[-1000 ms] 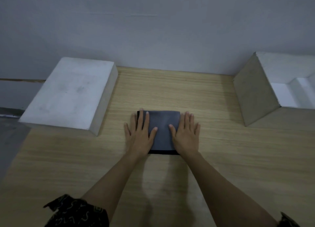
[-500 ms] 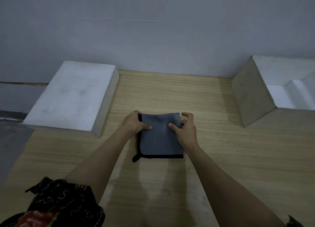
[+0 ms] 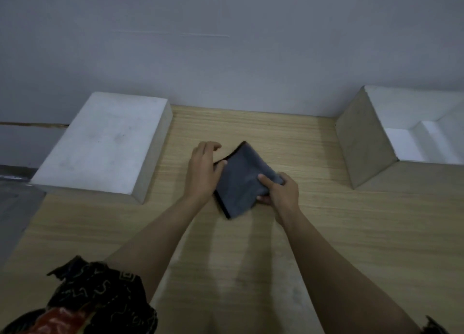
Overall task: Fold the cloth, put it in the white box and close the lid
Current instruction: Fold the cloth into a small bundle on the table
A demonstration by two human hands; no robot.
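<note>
A folded grey cloth (image 3: 241, 180) with a black hem is lifted off the wooden table (image 3: 251, 258), tilted and turned like a diamond. My right hand (image 3: 281, 191) pinches its right edge, thumb on top. My left hand (image 3: 204, 170) is at the cloth's left edge with the thumb against it and the fingers spread above. The open white box (image 3: 364, 145) stands at the right, its white inside showing. The white lid (image 3: 103, 142) lies upside up at the left.
A grey wall (image 3: 226, 45) runs behind the table. The table's left edge drops off beyond the lid. A patterned dark sleeve (image 3: 95, 296) shows at the bottom left.
Both hands went from pressing flat on the cloth to gripping it. The cloth has come up off the table and rotated, shifting slightly right.
</note>
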